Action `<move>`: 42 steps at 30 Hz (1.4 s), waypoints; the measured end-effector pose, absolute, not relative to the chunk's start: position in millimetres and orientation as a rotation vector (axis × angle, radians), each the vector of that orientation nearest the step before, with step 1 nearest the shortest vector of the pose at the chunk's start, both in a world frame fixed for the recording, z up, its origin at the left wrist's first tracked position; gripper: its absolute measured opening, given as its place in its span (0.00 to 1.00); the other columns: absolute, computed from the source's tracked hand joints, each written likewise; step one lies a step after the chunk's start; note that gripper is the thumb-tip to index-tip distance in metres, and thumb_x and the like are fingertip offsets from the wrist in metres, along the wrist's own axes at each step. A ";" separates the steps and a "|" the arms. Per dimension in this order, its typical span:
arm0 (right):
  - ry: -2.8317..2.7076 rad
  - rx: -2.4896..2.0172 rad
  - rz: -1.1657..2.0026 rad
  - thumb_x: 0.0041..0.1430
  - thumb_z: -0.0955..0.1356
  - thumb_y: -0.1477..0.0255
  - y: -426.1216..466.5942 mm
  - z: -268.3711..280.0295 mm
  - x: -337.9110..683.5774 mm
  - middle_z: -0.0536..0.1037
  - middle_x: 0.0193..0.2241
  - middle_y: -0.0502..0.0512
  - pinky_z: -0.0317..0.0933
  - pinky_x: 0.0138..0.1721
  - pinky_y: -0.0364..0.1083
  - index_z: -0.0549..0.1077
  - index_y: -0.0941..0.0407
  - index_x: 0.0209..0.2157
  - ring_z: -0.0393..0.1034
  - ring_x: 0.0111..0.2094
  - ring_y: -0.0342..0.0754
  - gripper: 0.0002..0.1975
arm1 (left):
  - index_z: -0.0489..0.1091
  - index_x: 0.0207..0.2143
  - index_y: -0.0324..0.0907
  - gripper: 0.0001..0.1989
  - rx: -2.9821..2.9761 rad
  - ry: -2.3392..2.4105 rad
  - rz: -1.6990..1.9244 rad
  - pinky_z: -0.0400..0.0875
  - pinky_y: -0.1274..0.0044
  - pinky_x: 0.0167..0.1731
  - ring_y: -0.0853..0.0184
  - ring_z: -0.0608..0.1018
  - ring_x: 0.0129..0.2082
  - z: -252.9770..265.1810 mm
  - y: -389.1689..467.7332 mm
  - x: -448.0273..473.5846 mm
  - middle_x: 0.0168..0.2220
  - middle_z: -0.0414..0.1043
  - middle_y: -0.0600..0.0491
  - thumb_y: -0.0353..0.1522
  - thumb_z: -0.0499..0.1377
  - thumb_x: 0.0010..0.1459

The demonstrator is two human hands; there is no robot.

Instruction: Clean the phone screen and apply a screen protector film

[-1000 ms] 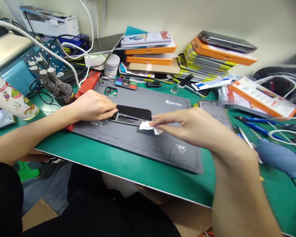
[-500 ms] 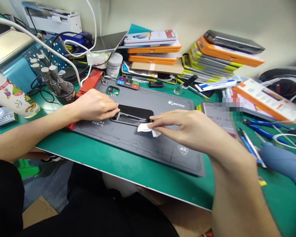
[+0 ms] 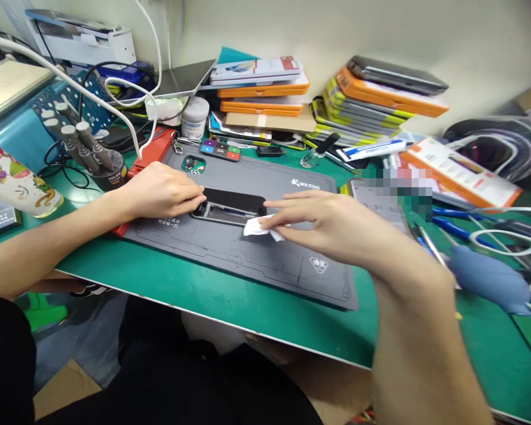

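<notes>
An opened phone (image 3: 230, 213) lies on a dark grey work mat (image 3: 230, 251), its black screen panel (image 3: 236, 198) along the far side of the bare-looking frame. My left hand (image 3: 163, 190) is closed at the phone's left end, fingertips pressed on its corner. A folded white tissue (image 3: 255, 227) is pinched between thumb and fingers of my right hand (image 3: 310, 218), over the near right edge of the phone. My right index finger reaches out by the phone's right end. Whether the tissue touches the frame I cannot tell.
Behind the mat stand a white jar (image 3: 194, 117) and stacked orange boxes (image 3: 263, 90). A screwdriver holder (image 3: 108, 174) and a patterned bottle (image 3: 24, 180) are on the left. To the right lie another phone (image 3: 378, 203), blue-handled pliers (image 3: 458, 227) and a blue air blower (image 3: 489, 277).
The whole scene has shifted left as my head turned. Relative to the phone, the tissue in my right hand has moved slightly right; my left hand stays at the phone's left end.
</notes>
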State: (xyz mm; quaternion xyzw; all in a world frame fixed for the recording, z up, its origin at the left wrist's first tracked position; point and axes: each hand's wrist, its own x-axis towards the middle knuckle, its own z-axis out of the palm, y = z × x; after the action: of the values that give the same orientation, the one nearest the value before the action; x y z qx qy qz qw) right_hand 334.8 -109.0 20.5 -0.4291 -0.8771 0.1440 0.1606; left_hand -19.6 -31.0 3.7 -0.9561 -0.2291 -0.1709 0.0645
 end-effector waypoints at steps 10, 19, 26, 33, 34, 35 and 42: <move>-2.508 -1.315 0.429 0.65 0.70 0.72 -111.8 28.5 339.0 0.91 0.45 0.47 0.82 0.47 0.54 0.91 0.41 0.38 0.88 0.49 0.59 0.15 | 0.85 0.43 0.45 0.22 -2.802 -0.603 -0.482 0.75 0.73 0.35 0.64 0.89 0.39 2.2 -32.2 -19.8 0.38 0.89 0.53 0.42 0.53 0.80; -2.438 -1.220 0.268 0.73 0.68 0.69 -101.3 4.5 328.9 0.91 0.50 0.52 0.78 0.56 0.59 0.89 0.45 0.49 0.87 0.53 0.60 0.16 | 0.76 0.61 0.43 0.16 -2.787 -1.051 -0.602 0.77 0.73 0.45 0.62 0.86 0.50 -2.2 -25.7 -21.2 0.48 0.86 0.49 0.35 0.56 0.78; -2.362 -1.418 -0.256 0.78 0.63 0.68 -87.0 -8.7 338.1 0.91 0.43 0.58 0.76 0.46 0.57 0.88 0.50 0.46 0.86 0.47 0.60 0.19 | 0.79 0.57 0.42 0.17 -2.853 -0.738 -0.417 0.77 0.74 0.43 0.59 0.85 0.55 -1.7 -27.2 -21.1 0.55 0.83 0.46 0.42 0.57 0.80; -2.351 -1.458 -0.329 0.78 0.64 0.63 -90.3 -4.0 336.5 0.86 0.46 0.63 0.74 0.36 0.55 0.88 0.50 0.47 0.81 0.47 0.61 0.19 | 0.78 0.61 0.42 0.23 -2.854 -0.734 -0.301 0.75 0.74 0.39 0.57 0.86 0.52 7.9 -34.3 -16.6 0.57 0.83 0.43 0.47 0.64 0.73; -2.368 -1.418 -0.281 0.78 0.64 0.64 -90.0 -3.8 334.5 0.85 0.51 0.64 0.77 0.41 0.57 0.87 0.50 0.50 0.81 0.51 0.62 0.18 | 0.78 0.61 0.43 0.23 -2.855 -0.729 -0.289 0.75 0.74 0.39 0.57 0.86 0.52 8.9 -35.0 -16.5 0.57 0.83 0.44 0.46 0.63 0.73; -2.379 -1.371 -0.227 0.77 0.65 0.65 -89.7 -3.3 332.5 0.85 0.56 0.64 0.78 0.49 0.61 0.86 0.50 0.53 0.80 0.56 0.64 0.17 | 0.78 0.61 0.43 0.22 -2.859 -0.717 -0.286 0.76 0.73 0.40 0.58 0.86 0.53 9.5 -35.5 -16.6 0.58 0.83 0.45 0.46 0.62 0.73; -2.498 -1.156 0.174 0.76 0.69 0.65 -92.2 3.7 326.5 0.86 0.61 0.60 0.73 0.66 0.65 0.83 0.49 0.60 0.80 0.63 0.62 0.17 | 0.79 0.63 0.43 0.22 -2.848 -0.539 -0.277 0.80 0.70 0.45 0.56 0.86 0.58 6.6 -33.9 -21.9 0.62 0.84 0.46 0.40 0.60 0.71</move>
State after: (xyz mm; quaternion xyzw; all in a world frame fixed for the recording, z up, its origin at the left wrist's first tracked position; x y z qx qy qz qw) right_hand 326.5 -92.2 3.7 -0.4116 -0.8891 0.0618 0.1906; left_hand -21.9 -33.9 6.6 -0.9717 -0.1838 -0.0946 0.1145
